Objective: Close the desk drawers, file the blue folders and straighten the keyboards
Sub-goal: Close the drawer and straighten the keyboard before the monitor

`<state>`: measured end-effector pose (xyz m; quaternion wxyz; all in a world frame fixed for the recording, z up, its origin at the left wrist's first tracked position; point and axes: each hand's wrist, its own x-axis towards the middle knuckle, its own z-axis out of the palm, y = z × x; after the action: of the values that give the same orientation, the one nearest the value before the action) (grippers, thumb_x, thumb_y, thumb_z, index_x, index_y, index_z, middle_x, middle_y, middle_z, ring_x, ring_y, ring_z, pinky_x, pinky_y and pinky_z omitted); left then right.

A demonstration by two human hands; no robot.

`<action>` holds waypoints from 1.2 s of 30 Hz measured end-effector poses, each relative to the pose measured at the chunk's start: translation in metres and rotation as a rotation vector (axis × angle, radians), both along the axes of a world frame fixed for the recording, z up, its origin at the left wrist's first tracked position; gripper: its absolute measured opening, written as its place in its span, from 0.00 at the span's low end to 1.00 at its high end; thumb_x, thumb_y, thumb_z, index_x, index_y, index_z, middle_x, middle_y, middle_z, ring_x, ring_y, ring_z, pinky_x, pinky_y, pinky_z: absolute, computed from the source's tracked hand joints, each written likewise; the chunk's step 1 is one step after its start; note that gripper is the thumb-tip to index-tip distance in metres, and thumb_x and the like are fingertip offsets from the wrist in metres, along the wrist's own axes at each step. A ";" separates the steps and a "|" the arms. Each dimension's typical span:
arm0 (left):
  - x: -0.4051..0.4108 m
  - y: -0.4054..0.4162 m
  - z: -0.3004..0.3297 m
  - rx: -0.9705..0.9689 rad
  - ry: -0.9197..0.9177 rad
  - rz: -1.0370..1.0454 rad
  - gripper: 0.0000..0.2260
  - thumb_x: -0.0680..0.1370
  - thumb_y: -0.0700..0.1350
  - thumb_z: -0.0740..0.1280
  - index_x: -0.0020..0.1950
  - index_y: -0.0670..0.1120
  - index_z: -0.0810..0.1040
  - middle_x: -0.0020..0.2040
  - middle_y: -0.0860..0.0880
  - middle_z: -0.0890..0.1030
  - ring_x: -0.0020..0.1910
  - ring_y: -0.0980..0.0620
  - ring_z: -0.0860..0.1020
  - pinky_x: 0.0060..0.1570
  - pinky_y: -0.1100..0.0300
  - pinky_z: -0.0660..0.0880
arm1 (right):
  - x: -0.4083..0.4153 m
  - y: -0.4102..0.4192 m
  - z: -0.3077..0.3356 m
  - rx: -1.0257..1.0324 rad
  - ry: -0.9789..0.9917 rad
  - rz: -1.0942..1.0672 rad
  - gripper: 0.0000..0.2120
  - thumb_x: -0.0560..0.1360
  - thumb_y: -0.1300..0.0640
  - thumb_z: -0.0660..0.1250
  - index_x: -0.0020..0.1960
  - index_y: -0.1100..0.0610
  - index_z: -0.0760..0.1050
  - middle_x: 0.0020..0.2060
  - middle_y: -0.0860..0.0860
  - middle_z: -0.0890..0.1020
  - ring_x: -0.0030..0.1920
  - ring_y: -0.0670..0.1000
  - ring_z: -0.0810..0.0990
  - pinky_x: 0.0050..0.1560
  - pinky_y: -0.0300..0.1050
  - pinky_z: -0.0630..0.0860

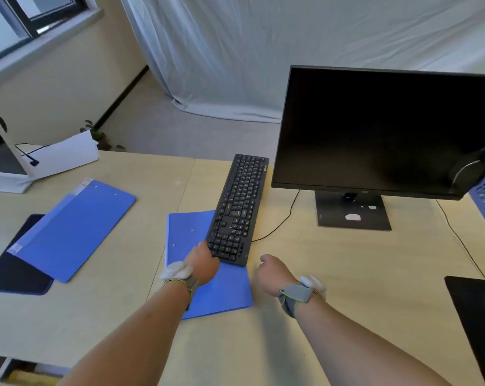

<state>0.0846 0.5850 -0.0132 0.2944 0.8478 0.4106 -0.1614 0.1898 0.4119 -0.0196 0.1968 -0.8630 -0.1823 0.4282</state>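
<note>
Two Hands at the Skewed Keyboard

Two blue folders lay on the surface: one folder [74,229] far left over a dark mat [16,277], another folder [208,274] partly under the keyboard [238,207]. Keyboard's long axis ran away from the person, roughly end-on to the monitor [380,129], not parallel to it. Left hand [203,263] sat at the keyboard's near-left corner, fingers curled there; a firm grip could not be confirmed. Right hand [270,274] hovered just beside the near-right corner, loosely clenched, holding nothing. Left hand nearer. Small logo on keyboard, unreadable.
</note>
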 end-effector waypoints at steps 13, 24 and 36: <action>0.018 0.025 -0.035 -0.154 -0.041 0.212 0.10 0.77 0.36 0.59 0.57 0.40 0.72 0.49 0.42 0.77 0.46 0.40 0.75 0.41 0.55 0.68 | -0.004 0.028 -0.046 0.082 0.080 -0.166 0.10 0.76 0.64 0.57 0.57 0.61 0.69 0.52 0.60 0.78 0.43 0.55 0.73 0.42 0.48 0.69; 0.037 0.050 -0.025 -0.255 -0.138 0.264 0.10 0.75 0.31 0.57 0.38 0.42 0.73 0.36 0.42 0.72 0.37 0.44 0.69 0.37 0.52 0.72 | 0.011 0.032 -0.067 0.117 0.154 -0.214 0.14 0.68 0.60 0.61 0.52 0.58 0.76 0.46 0.55 0.82 0.42 0.60 0.81 0.36 0.45 0.69; 0.068 0.011 0.007 -0.584 -0.310 0.300 0.06 0.83 0.37 0.60 0.47 0.39 0.72 0.46 0.39 0.75 0.39 0.42 0.79 0.32 0.57 0.82 | 0.028 -0.010 -0.033 0.332 0.186 -0.672 0.07 0.77 0.53 0.62 0.46 0.54 0.78 0.37 0.55 0.82 0.41 0.62 0.82 0.41 0.51 0.71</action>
<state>0.1525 0.5963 -0.0058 0.6032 0.6728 0.4174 -0.0964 0.2180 0.4016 -0.0526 0.4789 -0.7885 0.0622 0.3808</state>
